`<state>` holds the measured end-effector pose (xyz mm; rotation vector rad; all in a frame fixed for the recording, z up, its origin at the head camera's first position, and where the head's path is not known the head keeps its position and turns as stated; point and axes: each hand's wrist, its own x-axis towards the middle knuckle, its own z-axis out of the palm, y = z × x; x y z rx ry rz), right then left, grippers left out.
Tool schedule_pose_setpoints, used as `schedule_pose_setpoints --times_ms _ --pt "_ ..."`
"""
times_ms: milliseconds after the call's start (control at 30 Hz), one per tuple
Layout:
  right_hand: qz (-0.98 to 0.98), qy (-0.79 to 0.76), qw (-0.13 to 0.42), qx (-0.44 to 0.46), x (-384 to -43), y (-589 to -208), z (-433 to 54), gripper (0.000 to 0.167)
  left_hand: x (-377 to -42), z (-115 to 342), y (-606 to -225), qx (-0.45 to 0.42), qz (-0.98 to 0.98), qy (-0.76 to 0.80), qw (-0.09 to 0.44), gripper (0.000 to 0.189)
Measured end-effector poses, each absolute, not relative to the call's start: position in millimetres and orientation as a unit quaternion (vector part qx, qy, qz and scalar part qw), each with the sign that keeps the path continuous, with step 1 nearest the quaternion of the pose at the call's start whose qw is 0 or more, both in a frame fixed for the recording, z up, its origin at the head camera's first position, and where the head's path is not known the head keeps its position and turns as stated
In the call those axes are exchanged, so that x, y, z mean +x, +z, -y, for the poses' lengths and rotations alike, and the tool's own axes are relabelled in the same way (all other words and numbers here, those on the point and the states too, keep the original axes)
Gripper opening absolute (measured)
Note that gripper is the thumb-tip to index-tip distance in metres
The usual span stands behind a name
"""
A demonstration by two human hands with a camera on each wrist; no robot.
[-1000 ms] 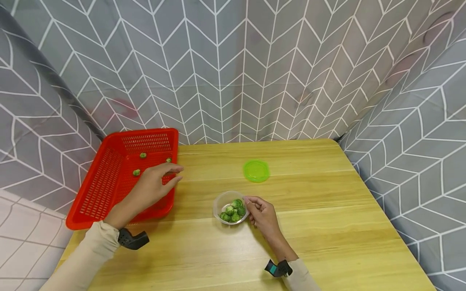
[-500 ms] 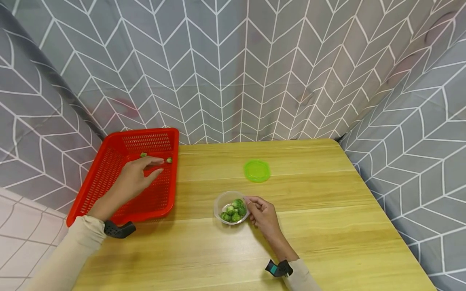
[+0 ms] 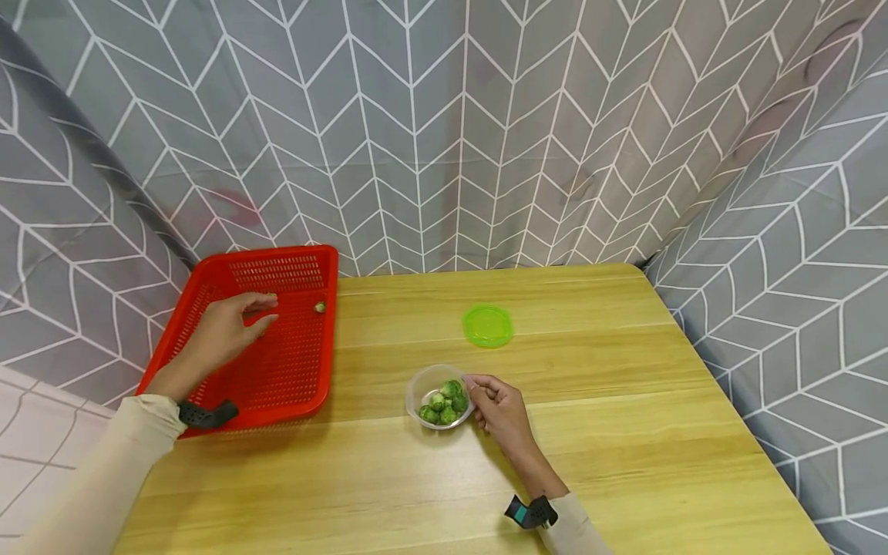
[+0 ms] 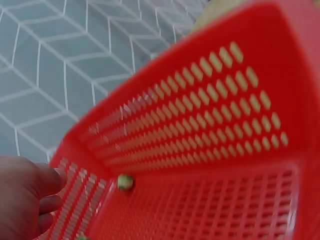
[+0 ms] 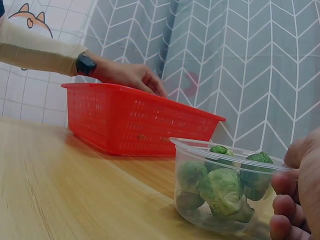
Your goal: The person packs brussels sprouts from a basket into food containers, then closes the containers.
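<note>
My left hand hovers inside the red plastic basket, thumb and fingers apart with nothing seen between them. A Brussels sprout lies near the basket's right wall; the left wrist view has a sprout in a corner. Others by the hand are mostly hidden behind its fingers. With thumb and fingertips, my right hand pinches the rim of a clear round plastic tub standing on the table. Several green Brussels sprouts are inside it.
Behind the tub, a translucent green lid lies flat on the wooden table. A grey patterned curtain hangs along the table's back edge and right side. The basket takes up the table's left end.
From the basket's right edge, my left hand has moved left and deeper over the basket, uncovering the sprout near the right wall. My right hand and the tub have stayed put.
</note>
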<state>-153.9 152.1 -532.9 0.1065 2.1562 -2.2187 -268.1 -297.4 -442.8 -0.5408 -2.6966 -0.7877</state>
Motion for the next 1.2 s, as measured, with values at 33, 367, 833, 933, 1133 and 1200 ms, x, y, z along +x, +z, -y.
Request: schedule_pose_setpoints --times_ms 33,367,833,933,1133,1200 --pt "-0.696 -0.717 0.023 0.034 -153.9 -532.9 -152.0 0.025 -269.7 300.5 -444.3 -0.186 0.933 -0.275 0.137 0.032" --pt "-0.695 -0.717 0.03 0.041 -154.5 -534.2 -152.9 0.025 -285.2 322.1 -461.5 -0.171 0.95 -0.23 0.125 0.031" --pt "-0.695 -0.717 0.029 0.036 -154.6 -533.6 -153.0 0.024 -295.4 331.1 -473.2 -0.152 0.962 -0.213 0.075 0.036" --pt "-0.695 -0.717 0.025 0.031 -153.9 -532.8 -152.4 0.026 -297.3 333.7 -475.2 -0.148 0.964 -0.212 0.064 0.037" --pt "-0.698 -0.715 0.024 0.029 -153.4 -533.2 -152.2 0.026 -302.2 340.8 -481.0 -0.136 0.968 -0.207 0.034 0.04" --pt "-0.697 -0.716 0.025 0.029 -153.6 -533.6 -152.5 0.025 -303.0 342.4 -482.2 -0.137 0.969 -0.204 0.029 0.04"
